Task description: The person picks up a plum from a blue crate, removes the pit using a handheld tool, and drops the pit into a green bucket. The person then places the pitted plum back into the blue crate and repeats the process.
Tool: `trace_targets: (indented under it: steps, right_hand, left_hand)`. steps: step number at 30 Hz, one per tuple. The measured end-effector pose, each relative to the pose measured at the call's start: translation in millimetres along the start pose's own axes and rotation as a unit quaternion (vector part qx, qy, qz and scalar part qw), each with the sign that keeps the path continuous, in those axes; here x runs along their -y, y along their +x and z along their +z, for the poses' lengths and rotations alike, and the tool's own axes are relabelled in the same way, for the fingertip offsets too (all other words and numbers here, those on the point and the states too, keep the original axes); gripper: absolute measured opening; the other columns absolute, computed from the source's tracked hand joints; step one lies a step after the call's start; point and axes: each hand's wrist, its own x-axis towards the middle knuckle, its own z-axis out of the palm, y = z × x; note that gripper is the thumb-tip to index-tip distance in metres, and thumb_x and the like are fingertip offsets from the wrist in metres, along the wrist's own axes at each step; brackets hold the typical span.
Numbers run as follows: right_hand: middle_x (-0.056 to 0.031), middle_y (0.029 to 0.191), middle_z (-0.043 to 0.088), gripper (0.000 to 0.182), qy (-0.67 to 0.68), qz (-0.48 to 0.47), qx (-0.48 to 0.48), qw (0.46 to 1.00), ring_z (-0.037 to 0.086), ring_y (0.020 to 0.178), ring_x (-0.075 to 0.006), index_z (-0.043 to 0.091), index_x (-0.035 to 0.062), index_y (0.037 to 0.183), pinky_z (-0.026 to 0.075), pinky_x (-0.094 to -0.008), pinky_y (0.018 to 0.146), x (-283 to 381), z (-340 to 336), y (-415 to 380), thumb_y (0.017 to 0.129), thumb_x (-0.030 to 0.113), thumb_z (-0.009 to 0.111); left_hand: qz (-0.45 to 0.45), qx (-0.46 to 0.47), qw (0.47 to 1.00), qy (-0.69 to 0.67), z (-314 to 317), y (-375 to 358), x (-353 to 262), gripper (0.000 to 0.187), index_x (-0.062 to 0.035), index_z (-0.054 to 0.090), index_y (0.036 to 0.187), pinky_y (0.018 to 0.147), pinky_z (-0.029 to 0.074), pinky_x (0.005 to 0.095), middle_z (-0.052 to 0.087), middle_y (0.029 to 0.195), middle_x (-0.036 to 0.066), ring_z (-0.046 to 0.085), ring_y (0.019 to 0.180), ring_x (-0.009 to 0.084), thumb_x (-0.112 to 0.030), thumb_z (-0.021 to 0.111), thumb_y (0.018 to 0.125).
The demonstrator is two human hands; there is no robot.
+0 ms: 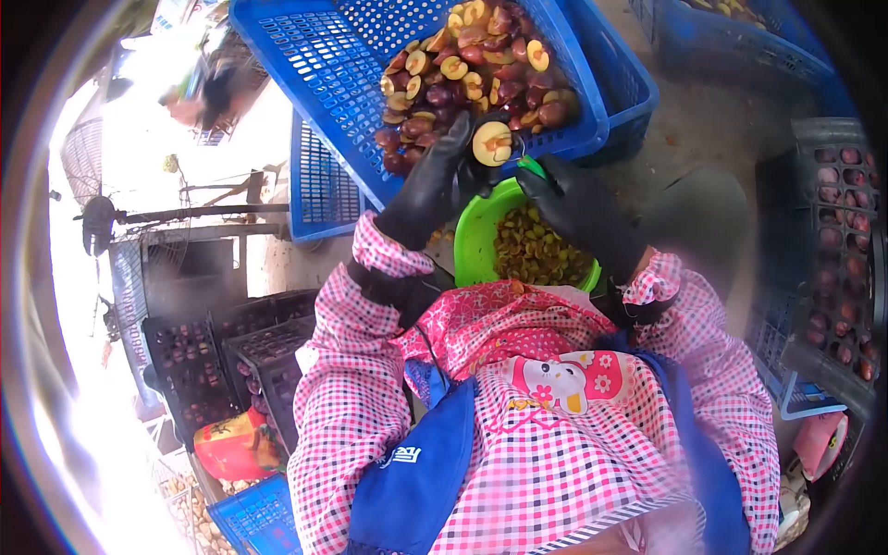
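Note:
My left hand (442,176), in a black glove, is closed around a halved plum (492,144) with its yellow cut face turned up. My right hand (578,203), gloved the same way, grips a small pitting tool (531,166) by its green handle. Its thin tip, hard to make out, points at the plum's cut face. Under both hands sits a bright green bowl (472,242) holding a heap of brownish plum pits (535,245). Just beyond the hands, a blue crate (319,55) holds many halved plums (462,69), dark-skinned with yellow flesh.
Another blue crate (634,92) is underneath, and one more (731,46) stands at the far right. Black crates of whole plums stand at right (842,250) and left (190,365). A fan (97,222) and a red-yellow bag (239,446) are at left.

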Motion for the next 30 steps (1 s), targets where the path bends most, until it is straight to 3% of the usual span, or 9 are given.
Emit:
trace_targets:
  steps: [2, 3, 7, 9, 19, 21, 25, 27, 30]
  right_hand:
    - [-0.0186, 0.072, 0.061, 0.037, 0.042, 0.043, 0.026, 0.998, 0.061, 0.069, -0.0364, 0.059, 0.0046, 0.092, 0.044, -0.0439, 0.061, 1.7, -1.4, -2.1, 0.095, 0.041, 0.054]
    - [-0.0186, 0.072, 0.061, 0.037, 0.041, 0.043, 0.026, 0.998, 0.061, 0.069, -0.0364, 0.059, 0.0046, 0.092, 0.044, -0.0439, 0.061, 1.8, -1.8, -3.0, 0.095, 0.041, 0.054]
    - [-0.0192, 0.074, 0.062, 0.038, 0.087, 0.052, 0.037, 0.994, 0.061, 0.070, -0.0373, 0.061, 0.0043, 0.092, 0.044, -0.0444, 0.062, 2.8, -1.7, -5.6, 0.096, 0.041, 0.053]
    - [-0.0198, 0.075, 0.062, 0.038, 0.071, 0.039, 0.034, 0.996, 0.061, 0.071, -0.0382, 0.061, 0.0040, 0.092, 0.045, -0.0450, 0.063, 0.9, 0.3, -6.8, 0.096, 0.041, 0.053]
    - [-0.0226, 0.079, 0.063, 0.038, 0.037, -0.024, 0.003, 0.999, 0.061, 0.073, -0.0408, 0.063, 0.0028, 0.093, 0.045, -0.0468, 0.065, -7.8, 12.2, -7.2, 0.094, 0.040, 0.056]
    - [-0.0226, 0.079, 0.063, 0.037, 0.055, -0.021, 0.002, 0.998, 0.061, 0.073, -0.0406, 0.063, 0.0025, 0.093, 0.045, -0.0466, 0.065, -6.7, 13.7, -6.8, 0.094, 0.039, 0.056]
    - [-0.0222, 0.079, 0.063, 0.035, 0.060, -0.047, -0.011, 0.997, 0.061, 0.072, -0.0402, 0.064, 0.0020, 0.091, 0.045, -0.0462, 0.064, -6.9, 16.5, -7.8, 0.093, 0.037, 0.058]
    - [-0.0220, 0.078, 0.063, 0.035, 0.059, -0.038, -0.003, 0.998, 0.061, 0.072, -0.0401, 0.064, 0.0019, 0.091, 0.045, -0.0461, 0.064, -5.0, 15.1, -8.4, 0.093, 0.036, 0.058]
    - [-0.0225, 0.079, 0.063, 0.035, 0.067, -0.028, 0.006, 0.997, 0.061, 0.074, -0.0403, 0.064, 0.0020, 0.090, 0.045, -0.0455, 0.064, -3.9, 14.5, -7.9, 0.093, 0.036, 0.058]
  left_hand:
    - [-0.013, -0.066, 0.998, -0.019, 21.2, -3.3, 2.4, 0.043, -0.0023, 0.047, 0.134, 0.072, 0.049, 0.0248, 0.062, 0.102, 0.006, 0.061, 0.086, 0.0132, -0.032, 0.040, 0.103]
    - [0.007, -0.097, 0.994, 0.057, 20.4, -5.4, 9.8, 0.050, -0.0022, 0.052, 0.124, 0.070, 0.048, 0.0250, 0.063, 0.099, 0.006, 0.061, 0.085, 0.0143, -0.044, 0.037, 0.103]
    - [-0.012, -0.042, 0.999, 0.000, 2.8, 1.3, 19.6, 0.055, -0.0036, 0.055, 0.116, 0.064, 0.049, 0.0262, 0.065, 0.096, 0.007, 0.062, 0.076, 0.0151, -0.052, 0.034, 0.101]
    - [-0.041, -0.249, 0.967, -0.026, 31.3, 8.7, 17.5, 0.057, -0.0040, 0.057, 0.114, 0.055, 0.047, 0.0274, 0.065, 0.090, 0.008, 0.060, 0.064, 0.0155, -0.054, 0.034, 0.100]
    - [0.021, -0.210, 0.963, 0.166, 19.0, 4.1, 37.8, 0.065, -0.0065, 0.061, 0.096, 0.044, 0.034, 0.0217, 0.058, 0.070, 0.002, 0.048, 0.050, 0.0078, -0.065, 0.032, 0.095]
    - [0.128, -0.203, 0.927, 0.288, 25.2, 4.1, 37.5, 0.067, -0.0064, 0.060, 0.097, 0.042, 0.032, 0.0220, 0.056, 0.068, 0.001, 0.045, 0.047, 0.0076, -0.066, 0.029, 0.095]
    - [0.114, -0.194, 0.945, 0.236, 23.0, 2.7, 36.7, 0.070, -0.0062, 0.060, 0.099, 0.042, 0.031, 0.0220, 0.055, 0.068, 0.000, 0.043, 0.047, 0.0075, -0.067, 0.026, 0.095]
    - [0.008, -0.082, 0.994, 0.066, 15.7, -2.8, 23.9, 0.031, -0.0025, 0.051, 0.118, 0.055, 0.046, 0.0222, 0.059, 0.091, 0.005, 0.057, 0.073, 0.0107, -0.027, 0.036, 0.105]
    - [0.060, -0.152, 0.959, 0.232, 27.4, -0.4, 32.3, 0.044, -0.0016, 0.053, 0.115, 0.059, 0.048, 0.0221, 0.060, 0.089, 0.005, 0.058, 0.074, 0.0114, -0.037, 0.029, 0.106]
